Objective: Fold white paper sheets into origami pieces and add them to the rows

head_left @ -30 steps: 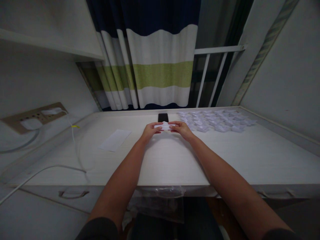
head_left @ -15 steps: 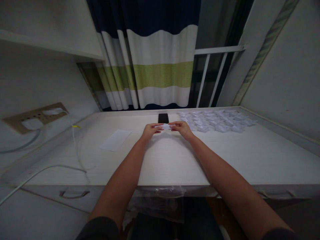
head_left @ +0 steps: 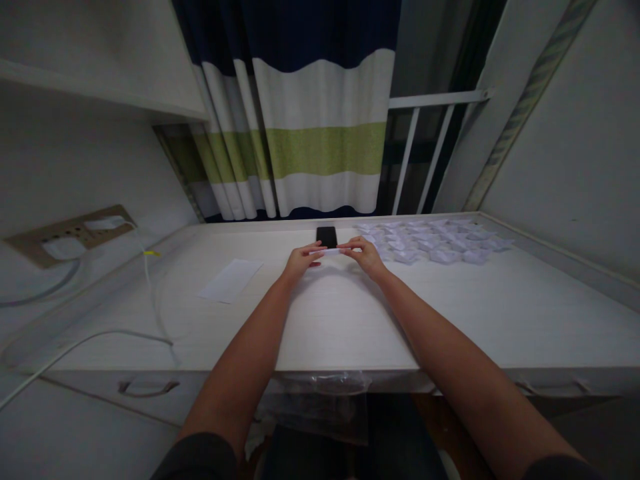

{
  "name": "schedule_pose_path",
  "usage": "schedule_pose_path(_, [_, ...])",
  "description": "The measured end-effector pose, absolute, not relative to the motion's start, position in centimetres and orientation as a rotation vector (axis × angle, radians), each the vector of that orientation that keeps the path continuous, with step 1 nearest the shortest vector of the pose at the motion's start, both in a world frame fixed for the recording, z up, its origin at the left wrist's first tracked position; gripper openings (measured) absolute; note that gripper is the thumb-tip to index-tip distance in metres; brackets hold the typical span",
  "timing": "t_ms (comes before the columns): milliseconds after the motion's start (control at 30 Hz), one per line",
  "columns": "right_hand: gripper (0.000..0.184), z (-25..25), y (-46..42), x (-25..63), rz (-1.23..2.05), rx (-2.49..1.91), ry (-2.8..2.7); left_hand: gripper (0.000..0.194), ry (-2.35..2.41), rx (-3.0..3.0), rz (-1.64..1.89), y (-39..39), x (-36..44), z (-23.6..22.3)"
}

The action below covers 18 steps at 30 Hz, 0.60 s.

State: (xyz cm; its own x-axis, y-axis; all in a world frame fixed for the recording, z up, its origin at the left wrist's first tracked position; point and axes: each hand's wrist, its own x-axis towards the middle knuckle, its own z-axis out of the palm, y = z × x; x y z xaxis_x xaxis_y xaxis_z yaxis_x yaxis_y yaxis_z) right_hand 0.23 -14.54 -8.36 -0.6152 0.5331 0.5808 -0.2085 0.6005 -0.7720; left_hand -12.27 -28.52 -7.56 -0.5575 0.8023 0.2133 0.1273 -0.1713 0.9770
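Note:
A small folded piece of white paper (head_left: 331,252) is held level above the desk, just in front of a black phone-like slab (head_left: 327,236). My left hand (head_left: 302,259) pinches its left end between thumb and fingers. At the right end, my right hand (head_left: 364,255) grips it the same way. The paper looks like a narrow strip from here; its exact folds are too small to make out. Several folded white paper pieces (head_left: 435,241) lie in rows to the right of my right hand.
White sheets of paper (head_left: 231,280) lie on the white desk (head_left: 345,320) at left. A pale cable (head_left: 115,332) crosses the left side near a power strip (head_left: 70,233). Clear plastic (head_left: 340,383) hangs at the front edge. A striped curtain (head_left: 325,147) hangs behind.
The paper between my hands has tilted and now shows as a thinner strip. My fingers have shifted slightly on it, with the left fingertips raised a little. Both arms stay in place.

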Motion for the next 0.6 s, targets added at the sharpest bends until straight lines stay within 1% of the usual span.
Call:
schedule_pose_path(100, [0.019, -8.33, -14.60, 0.26, 1.130, -0.241, -1.967, 0.035, 1.617, 1.119, 1.774, -28.51, -12.45, -7.63])
schedule_pose_path(267, [0.030, -8.52, -14.47, 0.34, 1.348, -0.327, -2.029, 0.040, 1.703, 1.095, 1.762, -28.13, -12.84, -8.06])
schedule_pose_path(333, [0.032, -8.56, -14.40, 0.37, 1.420, -0.349, -2.015, 0.040, 1.690, 1.085, 1.760, -28.05, -12.93, -8.17])
schedule_pose_path(600, [0.029, -8.39, -14.33, 0.47, 1.598, -0.385, -1.935, 0.040, 1.634, 1.056, 1.719, -28.30, -12.89, -7.91])
